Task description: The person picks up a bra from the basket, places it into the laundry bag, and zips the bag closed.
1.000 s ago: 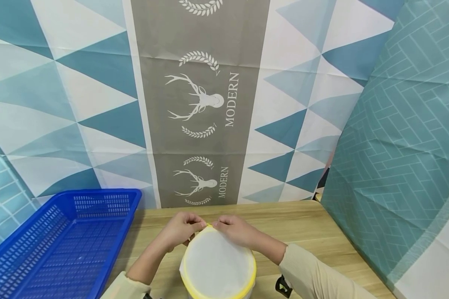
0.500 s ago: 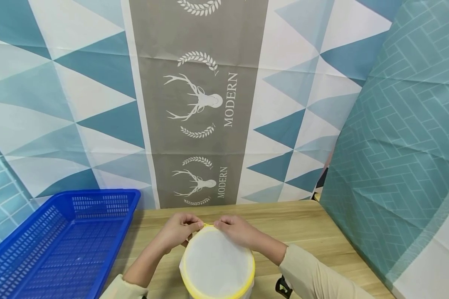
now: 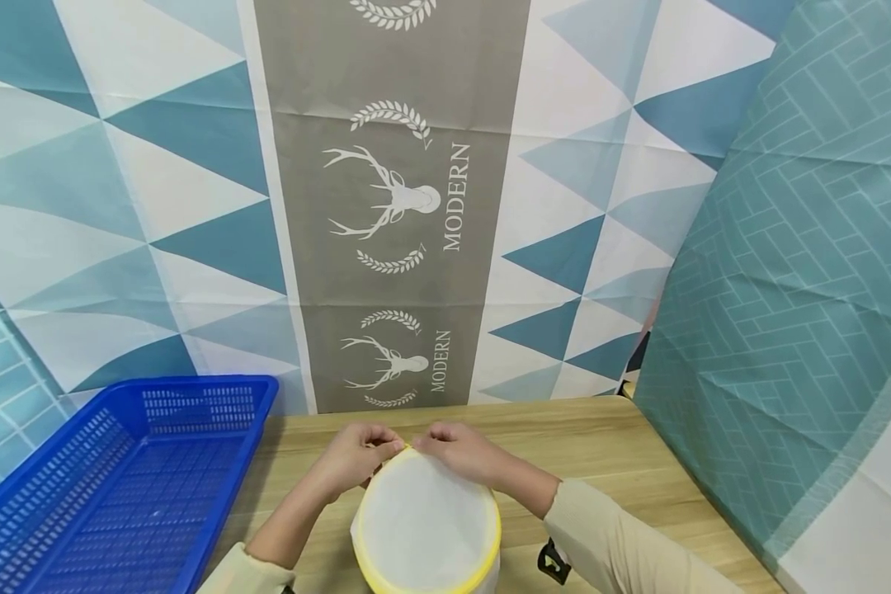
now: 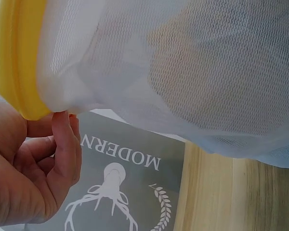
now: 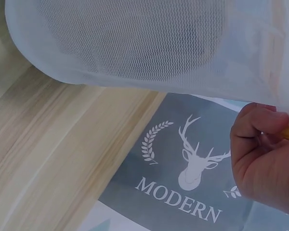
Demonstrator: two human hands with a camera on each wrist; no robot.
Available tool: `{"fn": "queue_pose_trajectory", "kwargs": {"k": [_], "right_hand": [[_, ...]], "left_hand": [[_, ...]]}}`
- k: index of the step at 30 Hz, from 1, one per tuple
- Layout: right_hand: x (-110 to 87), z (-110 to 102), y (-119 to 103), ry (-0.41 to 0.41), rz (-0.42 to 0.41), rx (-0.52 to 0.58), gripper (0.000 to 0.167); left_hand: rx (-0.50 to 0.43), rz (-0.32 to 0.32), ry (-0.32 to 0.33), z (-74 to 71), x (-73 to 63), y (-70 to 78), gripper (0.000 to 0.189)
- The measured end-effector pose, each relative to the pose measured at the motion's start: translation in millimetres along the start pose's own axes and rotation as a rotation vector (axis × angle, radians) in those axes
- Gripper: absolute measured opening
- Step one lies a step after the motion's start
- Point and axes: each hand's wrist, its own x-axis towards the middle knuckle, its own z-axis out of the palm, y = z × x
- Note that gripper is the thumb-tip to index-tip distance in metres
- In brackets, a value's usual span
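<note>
A white mesh laundry bag (image 3: 426, 520) with yellow trim (image 3: 490, 554) round its circular top stands in front of me, shaped like a drum. At the far side of that trim, my left hand (image 3: 358, 458) pinches the edge between thumb and fingers. Close beside it, my right hand (image 3: 464, 454) pinches the same edge, its fingers curled. In the left wrist view the left fingers (image 4: 65, 144) grip just under the yellow band (image 4: 19, 57). The right wrist view has the right hand (image 5: 262, 149) holding the rim, with a bit of yellow at the thumb.
A blue plastic basket (image 3: 267, 404) with slotted walls sits at the left of the wooden table (image 3: 586, 445). Patterned cloth (image 3: 386, 74) hangs behind the table, and a teal cloth (image 3: 809, 330) hangs on the right. A black wrist strap (image 3: 553, 563) shows under the right sleeve.
My right hand has moved slightly left, closer to the left hand. The bag's top has shifted a little left with it. The left hand has barely moved.
</note>
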Motion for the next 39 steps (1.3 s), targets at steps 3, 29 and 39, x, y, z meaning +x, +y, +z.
{"fn": "queue_pose_trajectory", "kwargs": {"k": [3,29,39], "right_hand": [[-0.2,1.0,-1.3,0.000,-0.008,0.019,0.026],[-2.7,2.2,3.5,0.024,-0.005,0.059,0.022],[-3.0,1.3,3.2,0.021,0.036,0.056,0.026]], "left_hand": [[0.005,0.003,0.006,-0.2,-0.6,0.2,0.016],[-0.013,-0.009,0.041,0.8,-2.2,-1.7,0.016],[-0.002,-0.001,0.047,0.7,-1.7,-3.1,0.016]]}}
